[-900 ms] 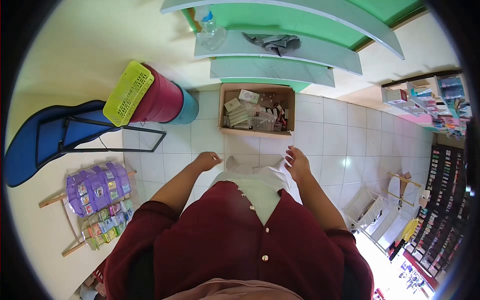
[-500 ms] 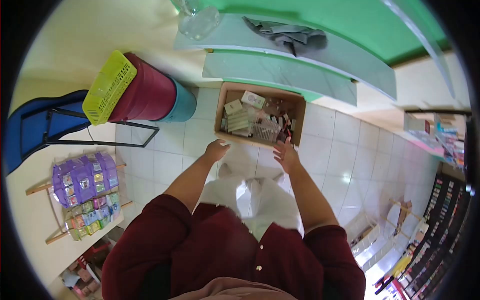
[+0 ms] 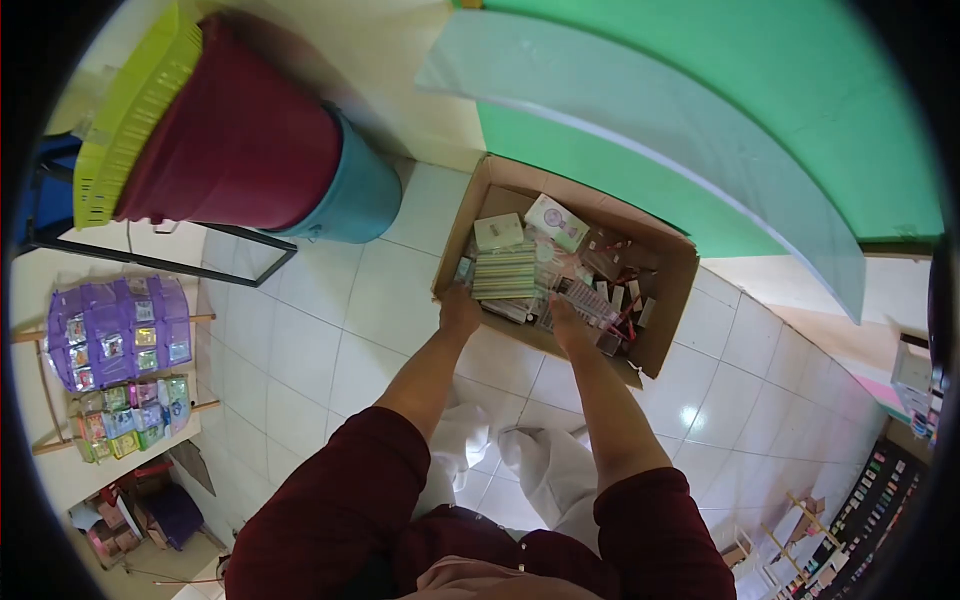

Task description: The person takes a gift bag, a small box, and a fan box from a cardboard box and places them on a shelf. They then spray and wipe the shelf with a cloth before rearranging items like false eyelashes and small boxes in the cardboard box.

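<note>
Far left of the frame: purple hanging organiser (image 3: 118, 335) with small packets, laid flat on the floor. Upper left: yellow basket (image 3: 125, 115) capping a stack of red and teal buckets (image 3: 250, 160), tipped on its side. Centre: left hand (image 3: 459, 310) resting on the near rim of a cardboard box (image 3: 660, 330), fingers curled over the edge as if to steady it. Just right: right hand (image 3: 563, 318) reaching inside among small cartons (image 3: 505, 272); fingers hidden, grip impossible to tell. Box open on the tiled floor (image 3: 330, 320), below a green wall.
</note>
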